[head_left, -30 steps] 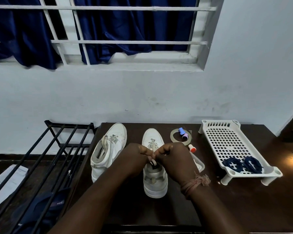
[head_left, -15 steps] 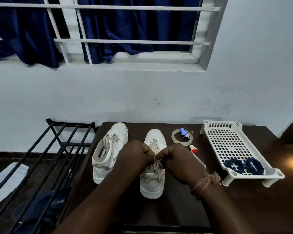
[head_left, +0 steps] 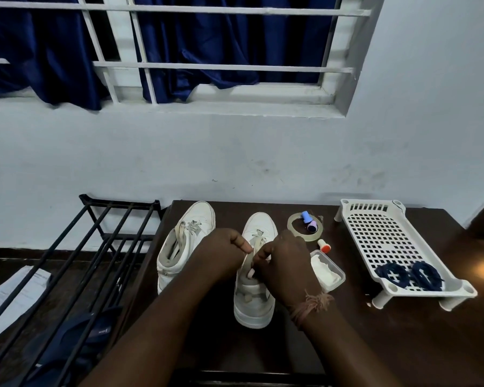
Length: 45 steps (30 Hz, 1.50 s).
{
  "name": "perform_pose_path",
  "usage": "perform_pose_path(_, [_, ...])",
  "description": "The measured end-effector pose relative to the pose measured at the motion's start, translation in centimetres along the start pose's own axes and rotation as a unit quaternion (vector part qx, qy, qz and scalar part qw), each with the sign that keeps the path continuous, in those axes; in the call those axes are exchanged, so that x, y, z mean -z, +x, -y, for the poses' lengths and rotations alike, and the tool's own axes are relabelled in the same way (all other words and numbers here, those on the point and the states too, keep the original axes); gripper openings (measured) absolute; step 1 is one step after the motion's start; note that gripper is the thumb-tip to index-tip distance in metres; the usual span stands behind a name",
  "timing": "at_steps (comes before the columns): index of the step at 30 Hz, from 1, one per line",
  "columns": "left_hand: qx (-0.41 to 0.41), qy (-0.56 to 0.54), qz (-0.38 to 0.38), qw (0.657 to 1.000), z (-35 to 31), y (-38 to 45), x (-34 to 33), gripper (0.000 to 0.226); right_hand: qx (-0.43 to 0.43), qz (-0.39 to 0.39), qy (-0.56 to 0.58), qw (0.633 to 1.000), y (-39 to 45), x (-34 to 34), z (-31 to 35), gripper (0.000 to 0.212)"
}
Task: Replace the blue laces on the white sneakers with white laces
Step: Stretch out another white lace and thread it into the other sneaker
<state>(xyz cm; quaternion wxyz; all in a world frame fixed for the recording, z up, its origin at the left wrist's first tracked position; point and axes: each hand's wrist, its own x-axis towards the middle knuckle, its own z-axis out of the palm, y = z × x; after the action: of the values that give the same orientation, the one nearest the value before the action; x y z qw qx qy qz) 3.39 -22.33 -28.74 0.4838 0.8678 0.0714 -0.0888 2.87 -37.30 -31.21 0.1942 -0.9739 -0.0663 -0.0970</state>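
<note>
Two white sneakers stand on a dark wooden table (head_left: 403, 339), toes toward the wall. The left sneaker (head_left: 185, 241) carries a pale lace and stands untouched. Over the tongue of the right sneaker (head_left: 256, 300), my left hand (head_left: 221, 255) pinches a strand of the white lace (head_left: 259, 241). My right hand (head_left: 284, 263) pinches the lace beside it, fingers curled. Both hands hide the upper eyelets. Two coiled blue laces (head_left: 410, 275) lie in the near end of a white perforated tray (head_left: 380, 233) at the right.
A tape roll (head_left: 294, 227) with small blue and purple caps inside lies behind the right sneaker. An orange-capped item (head_left: 324, 244) and a clear plastic box (head_left: 329, 270) sit right of my hands. A black metal rack (head_left: 76, 263) stands left of the table.
My hands have stayed on the right sneaker's lace, working it over the tongue. The clear box beside my right hand shows more now. The view has shifted slightly.
</note>
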Motion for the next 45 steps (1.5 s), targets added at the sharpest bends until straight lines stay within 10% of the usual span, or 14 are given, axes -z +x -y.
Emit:
perform_pose_path(8, [0.008,0.009,0.002,1.0,0.6,0.3,-0.1,0.017,-0.089,0.222,-0.072,0.968,-0.1,-0.3,3.5,0.04])
perform_pose_path(13, [0.011,-0.019,-0.033,0.999,1.1,0.7,1.7,0.022,-0.146,0.23,0.01,0.962,0.5,0.2,4.2,0.062])
perform_pose_path(18, [-0.005,-0.074,-0.092,0.993,2.0,1.6,3.0,0.028,-0.162,0.212,0.072,0.961,1.8,2.6,3.4,0.042])
perform_pose_path(24, [-0.033,0.047,-0.284,0.957,3.1,0.8,7.1,0.036,-0.242,0.196,0.121,0.943,2.3,0.5,3.1,0.065])
perform_pose_path(28, [0.123,0.118,-0.155,0.973,4.7,0.9,8.7,0.032,-0.25,0.242,0.128,0.929,2.1,-0.4,3.0,0.023])
perform_pose_path(38, [0.136,0.185,-0.077,0.97,5.1,0.8,5.9,0.029,-0.191,0.145,0.161,0.957,1.8,-1.5,4.9,0.022])
perform_pose_path(45, [0.205,0.113,-0.064,0.97,5.0,0.9,4.1,0.033,-0.248,0.232,0.185,0.922,1.7,-2.2,5.3,0.036])
